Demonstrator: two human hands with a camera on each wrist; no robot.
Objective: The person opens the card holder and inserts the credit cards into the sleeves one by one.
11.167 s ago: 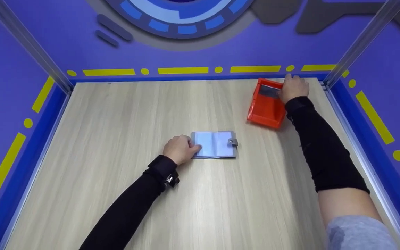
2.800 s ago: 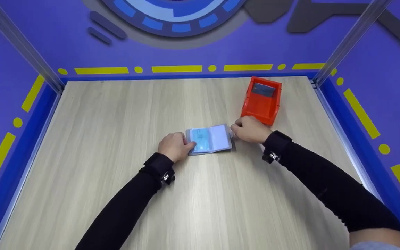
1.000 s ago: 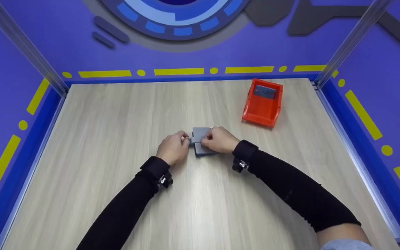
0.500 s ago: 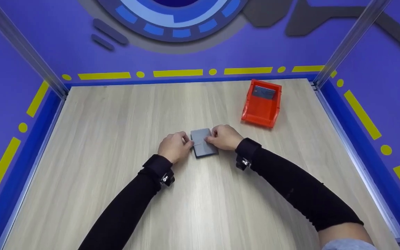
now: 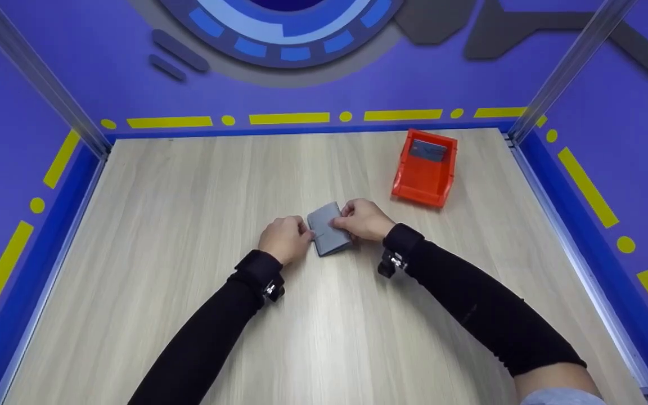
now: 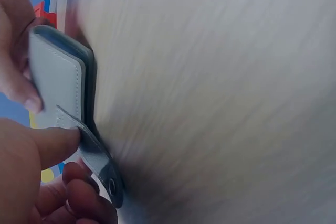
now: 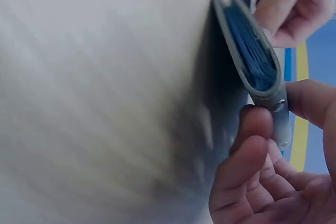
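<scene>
A grey card holder [image 5: 328,228] is folded shut and raised at a tilt just above the table, between both hands. My left hand [image 5: 286,241] pinches its snap strap [image 6: 100,158] between thumb and fingers, and the free end with the metal snap sticks out past them. At the opposite edge my right hand [image 5: 367,219] grips the spine, thumb on the upper cover and fingers beneath. The right wrist view shows the holder's end, with blue-looking sleeves [image 7: 252,51] packed between the covers. Most of the underside is hidden.
A red open bin [image 5: 422,196] stands at the back right of the wooden table [image 5: 200,185], with a dark grey card [image 5: 428,151] leaning inside its far end. Purple panels [image 5: 279,98] border the back and sides.
The right hand left the bin for the open card holder, then folded it over to the left. In the last second the holder has turned slightly and tilted up, with both hands on it.
</scene>
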